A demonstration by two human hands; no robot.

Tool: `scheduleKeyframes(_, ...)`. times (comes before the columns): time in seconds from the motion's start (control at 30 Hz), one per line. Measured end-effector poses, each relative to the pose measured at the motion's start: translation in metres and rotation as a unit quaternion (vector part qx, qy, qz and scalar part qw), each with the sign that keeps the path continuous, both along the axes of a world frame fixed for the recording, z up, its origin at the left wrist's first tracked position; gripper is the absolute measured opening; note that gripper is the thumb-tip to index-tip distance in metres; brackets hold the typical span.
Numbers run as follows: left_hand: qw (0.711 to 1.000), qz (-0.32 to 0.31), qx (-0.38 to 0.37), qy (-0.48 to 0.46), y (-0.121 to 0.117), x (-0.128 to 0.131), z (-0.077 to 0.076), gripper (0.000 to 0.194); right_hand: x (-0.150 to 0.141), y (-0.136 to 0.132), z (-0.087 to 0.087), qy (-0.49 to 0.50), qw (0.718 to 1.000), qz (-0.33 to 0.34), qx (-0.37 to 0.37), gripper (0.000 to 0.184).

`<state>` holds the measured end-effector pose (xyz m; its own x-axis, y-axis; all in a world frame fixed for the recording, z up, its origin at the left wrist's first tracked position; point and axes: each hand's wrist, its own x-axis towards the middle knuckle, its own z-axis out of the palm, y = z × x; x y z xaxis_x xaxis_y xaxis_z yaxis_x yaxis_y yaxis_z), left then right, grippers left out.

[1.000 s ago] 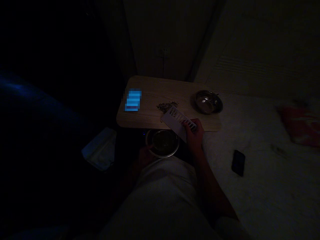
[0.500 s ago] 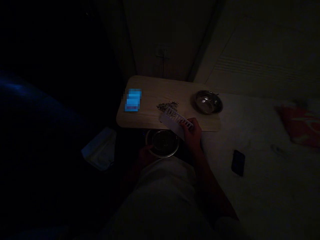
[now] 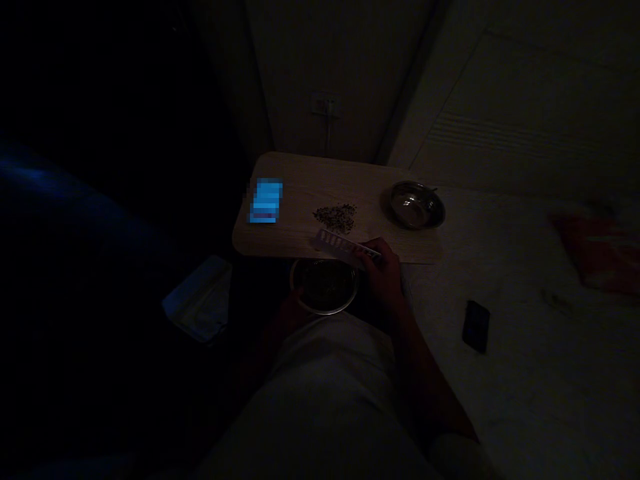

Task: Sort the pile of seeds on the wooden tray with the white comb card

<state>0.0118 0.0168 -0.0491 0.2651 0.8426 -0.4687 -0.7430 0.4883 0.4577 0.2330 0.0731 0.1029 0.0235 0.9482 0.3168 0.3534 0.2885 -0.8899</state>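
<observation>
In dim light, my right hand (image 3: 384, 272) is closed on one end of a pale plastic strip with a row of slots (image 3: 336, 244). The strip lies slanted low over the front part of the small wooden table (image 3: 300, 177). Just beyond it, a loose heap of small dark and pale grains (image 3: 338, 217) is spread on the tabletop. Below the front edge, my left hand (image 3: 291, 312) grips the left rim of a metal bowl (image 3: 327, 311) close to my body. Its fingers are partly lost in shadow, and the bowl's contents are too dark to make out.
A second metal bowl (image 3: 417, 205) stands at the table's right end. On the left lies a glowing blurred screen (image 3: 266, 201). A dark phone (image 3: 476, 326) and a red packet or cloth (image 3: 600, 253) lie on the pale surface at right. A pale bag (image 3: 200, 297) is at lower left.
My right hand has drawn the slotted strip back toward me, off the grains and to the table's front edge. More of the heap shows. The left hand and bowl have barely moved.
</observation>
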Motion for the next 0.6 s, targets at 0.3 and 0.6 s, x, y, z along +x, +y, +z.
scheduleKeyframes(0.3,0.999,0.023,-0.023,-0.024,0.002,0.002,-0.002,0.051,0.013,-0.009,0.002,0.021,0.998,-0.035,-0.041,0.020)
scheduleKeyframes(0.6,0.996,0.035,-0.076,0.004,0.002,0.001,0.009,0.029,0.012,-0.009,-0.008,0.058,0.987,-0.140,-0.048,0.024)
